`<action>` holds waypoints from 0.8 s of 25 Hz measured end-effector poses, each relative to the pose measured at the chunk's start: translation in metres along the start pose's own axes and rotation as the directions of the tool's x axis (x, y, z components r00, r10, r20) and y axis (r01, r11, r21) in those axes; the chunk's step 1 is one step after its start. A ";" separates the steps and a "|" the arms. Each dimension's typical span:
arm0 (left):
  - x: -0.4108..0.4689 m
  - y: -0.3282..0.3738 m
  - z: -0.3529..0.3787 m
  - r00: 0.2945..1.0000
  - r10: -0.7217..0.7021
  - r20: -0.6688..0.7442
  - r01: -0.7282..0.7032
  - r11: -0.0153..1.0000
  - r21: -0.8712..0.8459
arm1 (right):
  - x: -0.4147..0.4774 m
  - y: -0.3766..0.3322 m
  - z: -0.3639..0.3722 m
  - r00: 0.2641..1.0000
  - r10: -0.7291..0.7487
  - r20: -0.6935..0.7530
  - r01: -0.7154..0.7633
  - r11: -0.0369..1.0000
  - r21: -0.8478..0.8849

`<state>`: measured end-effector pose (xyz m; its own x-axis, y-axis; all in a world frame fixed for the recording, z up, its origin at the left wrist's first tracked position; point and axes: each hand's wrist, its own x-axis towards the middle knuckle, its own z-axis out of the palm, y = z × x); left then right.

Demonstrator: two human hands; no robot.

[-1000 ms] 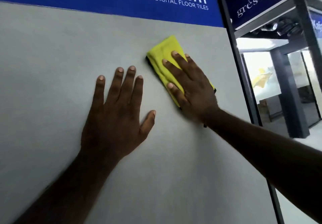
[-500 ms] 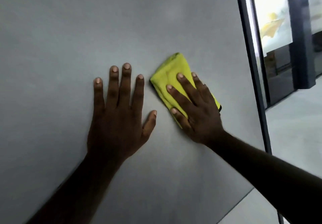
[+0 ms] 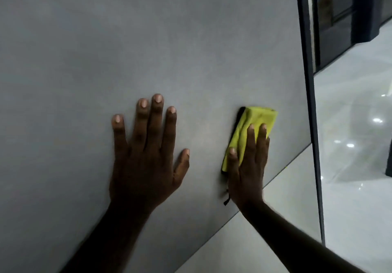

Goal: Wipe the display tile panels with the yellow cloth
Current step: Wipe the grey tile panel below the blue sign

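A large grey display tile panel [image 3: 106, 49] fills most of the view. My left hand [image 3: 146, 158] rests flat on it with fingers spread and straight. To its right, my right hand [image 3: 248, 166] presses a folded yellow cloth [image 3: 254, 122] against the panel with straight fingers. The cloth has a dark edge and a small black tag hanging below my palm. My hand covers the lower half of the cloth.
A lighter tile panel [image 3: 265, 230] adjoins the grey one at the lower right along a slanted joint. A dark metal frame [image 3: 309, 103] runs down the panel's right edge. Beyond it lies a glossy floor [image 3: 356, 145] and dark shop fittings [image 3: 339, 18].
My right hand has slid the cloth down and to the right on the panel, away from my left hand. The view has dropped lower; the blue sign is out of sight.
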<state>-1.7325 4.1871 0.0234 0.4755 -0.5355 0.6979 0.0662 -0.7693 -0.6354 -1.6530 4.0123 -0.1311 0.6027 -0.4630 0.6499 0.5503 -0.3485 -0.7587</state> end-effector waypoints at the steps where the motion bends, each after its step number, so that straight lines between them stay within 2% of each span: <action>1: -0.010 0.007 0.003 0.999 0.032 0.020 -0.032 0.999 0.002 | -0.025 0.015 -0.001 0.990 -0.118 0.072 0.120 0.992 -0.027; 2: -0.019 0.013 0.007 0.997 0.071 0.043 -0.071 0.997 0.004 | -0.042 0.034 -0.003 0.979 -0.175 0.102 0.178 0.983 -0.031; 3: -0.028 0.019 0.010 0.993 0.098 0.064 -0.098 0.995 0.004 | -0.052 0.051 -0.006 0.995 -0.058 0.081 0.059 0.998 -0.010; 4: -0.034 0.023 0.013 0.991 0.106 0.076 -0.107 0.994 0.006 | -0.057 0.061 -0.009 0.977 0.215 0.009 -0.215 0.975 0.061; 5: -0.038 0.027 0.014 0.992 0.098 0.075 -0.099 0.995 0.012 | -0.062 0.063 -0.010 0.885 0.464 -0.039 -0.456 0.881 0.128; 6: -0.041 0.029 0.015 0.994 0.086 0.070 -0.087 0.996 0.016 | -0.069 0.061 -0.011 0.817 0.577 -0.017 -0.570 0.811 0.133; 7: -0.044 0.031 0.016 0.995 0.079 0.066 -0.080 0.997 0.017 | -0.081 0.058 -0.013 0.838 0.545 0.030 -0.545 0.832 0.100; 9: -0.045 0.033 0.019 0.995 0.079 0.062 -0.081 0.996 0.033 | -0.101 0.056 -0.017 0.946 0.303 0.116 -0.311 0.949 0.055; 10: -0.044 0.033 0.020 0.995 0.075 0.062 -0.078 0.996 0.040 | -0.103 0.062 -0.017 0.952 0.283 0.119 -0.291 0.955 0.055; 11: -0.043 0.034 0.020 0.996 0.070 0.059 -0.073 0.996 0.046 | -0.101 0.067 -0.015 0.919 0.383 0.092 -0.390 0.918 0.076; 13: -0.044 0.035 0.019 0.997 0.063 0.052 -0.066 0.997 0.050 | -0.096 0.064 -0.010 0.799 0.601 0.037 -0.600 0.790 0.123; 14: -0.045 0.034 0.019 0.997 0.065 0.048 -0.067 0.997 0.049 | -0.099 0.058 -0.009 0.825 0.561 0.062 -0.565 0.819 0.105; 16: -0.047 0.035 0.021 0.997 0.063 0.049 -0.065 0.997 0.039 | -0.115 0.056 -0.008 0.950 0.278 0.143 -0.287 0.957 0.047; 17: -0.048 0.036 0.022 0.997 0.059 0.046 -0.061 0.997 0.037 | -0.121 0.057 -0.007 0.965 0.220 0.145 -0.230 0.972 0.052; 18: -0.048 0.037 0.021 0.997 0.056 0.044 -0.058 0.998 0.036 | -0.123 0.059 -0.006 0.945 0.304 0.120 -0.313 0.947 0.066; 19: -0.048 0.037 0.020 0.997 0.059 0.043 -0.061 0.997 0.039 | -0.121 0.056 -0.004 0.891 0.446 0.082 -0.453 0.886 0.101; 20: -0.046 0.036 0.021 0.997 0.066 0.044 -0.068 0.996 0.050 | -0.119 0.055 -0.003 0.850 0.523 0.062 -0.526 0.843 0.113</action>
<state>-1.7339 4.1910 -0.0387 0.5170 -0.5693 0.6392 0.0777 -0.7125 -0.6973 -1.6963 4.0457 -0.2502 0.8358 -0.5256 0.1590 0.2123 0.0423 -0.9763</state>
